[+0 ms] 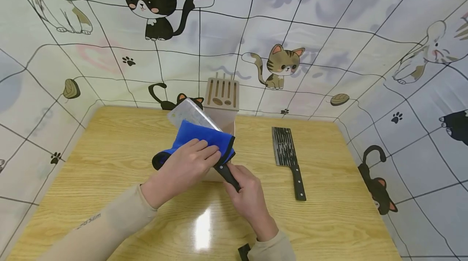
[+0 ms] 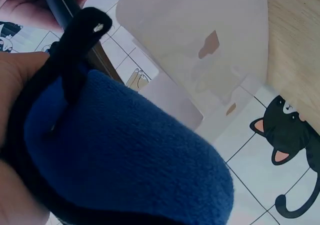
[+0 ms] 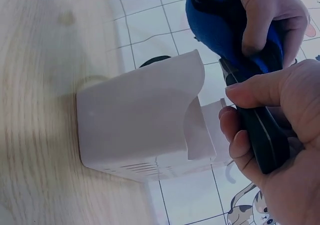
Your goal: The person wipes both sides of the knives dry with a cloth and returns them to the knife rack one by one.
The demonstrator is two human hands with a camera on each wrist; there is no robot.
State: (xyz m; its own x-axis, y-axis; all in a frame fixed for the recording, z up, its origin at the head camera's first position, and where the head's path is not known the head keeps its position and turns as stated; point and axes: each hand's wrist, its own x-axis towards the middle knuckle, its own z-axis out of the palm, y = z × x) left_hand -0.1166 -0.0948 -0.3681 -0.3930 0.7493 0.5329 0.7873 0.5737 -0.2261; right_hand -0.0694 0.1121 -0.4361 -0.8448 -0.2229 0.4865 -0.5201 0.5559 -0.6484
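My right hand (image 1: pixel 250 200) holds a cleaver (image 1: pixel 187 111) by its black riveted handle, the blade pointing up and to the left. Folded over the lower part of the blade is a blue cloth (image 1: pixel 195 133) with black edging. My left hand (image 1: pixel 188 167) grips that cloth close to the handle, its thumb and fingers on either side of it in the right wrist view. Much of the blade is hidden under the cloth. Just behind both hands stands a pale knife block (image 1: pixel 222 104), partly covered by cleaver, cloth and hands.
A second cleaver (image 1: pixel 285 147) with a dark streaked blade lies on the wooden table (image 1: pixel 329 196) at the right. Behind the table rises a backdrop (image 1: pixel 226 29) printed with cats and grid lines. A small black object (image 1: pixel 243 251) shows beside the right sleeve.
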